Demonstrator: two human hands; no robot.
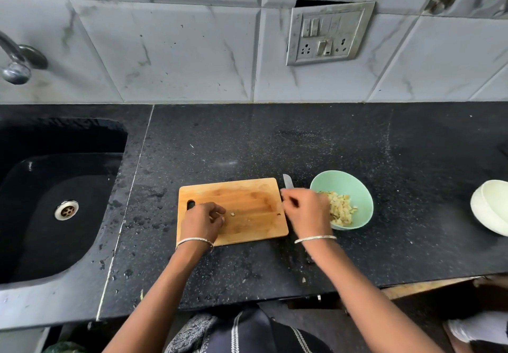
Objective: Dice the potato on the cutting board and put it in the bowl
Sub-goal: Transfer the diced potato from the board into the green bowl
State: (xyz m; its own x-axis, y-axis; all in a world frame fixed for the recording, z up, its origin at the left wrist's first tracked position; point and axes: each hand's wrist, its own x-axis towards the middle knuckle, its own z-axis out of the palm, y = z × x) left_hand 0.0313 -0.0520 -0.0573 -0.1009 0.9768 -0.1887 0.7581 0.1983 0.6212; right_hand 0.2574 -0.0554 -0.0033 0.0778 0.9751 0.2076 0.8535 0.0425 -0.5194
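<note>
The wooden cutting board lies on the black counter and is nearly bare. A small potato bit sits on it, just right of my left hand. That hand rests on the board's left part with fingers curled, and its fingertips seem to pinch a pale bit. The mint-green bowl, right of the board, holds several diced potato pieces. My right hand is blurred between board and bowl. A knife blade tip shows just beyond it. Whether this hand holds the knife is unclear.
A black sink with a metal drain lies at the left, with a tap above it. A white bowl stands at the right edge. The tiled wall carries a switch panel. The counter's front edge runs close to my body.
</note>
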